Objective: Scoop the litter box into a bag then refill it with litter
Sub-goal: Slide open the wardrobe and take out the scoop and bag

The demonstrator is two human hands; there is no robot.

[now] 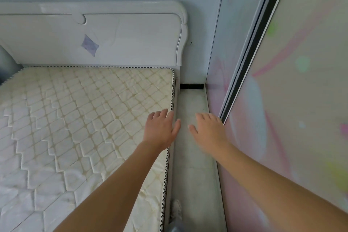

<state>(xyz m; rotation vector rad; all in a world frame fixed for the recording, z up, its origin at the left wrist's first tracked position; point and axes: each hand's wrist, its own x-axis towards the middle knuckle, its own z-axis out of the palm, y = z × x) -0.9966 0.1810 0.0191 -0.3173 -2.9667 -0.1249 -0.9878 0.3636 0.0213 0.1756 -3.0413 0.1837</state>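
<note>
Left hand [160, 128] and right hand [209, 130] stretched forward, palms down (each grip spread)

Quilted cream mattress [75, 118] below left hand [160, 130], white headboard [131, 39] beyond. Pale floor strip [194, 156] below right hand [209, 130]; whitish crumpled thing [176, 211] on it, nearer than both hands.

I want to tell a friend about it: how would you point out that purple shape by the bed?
Start at the bare quilted mattress and look up to the white headboard behind it. On its flat face sits a small purple diamond, the only coloured mark on that plain white panel.
</note>
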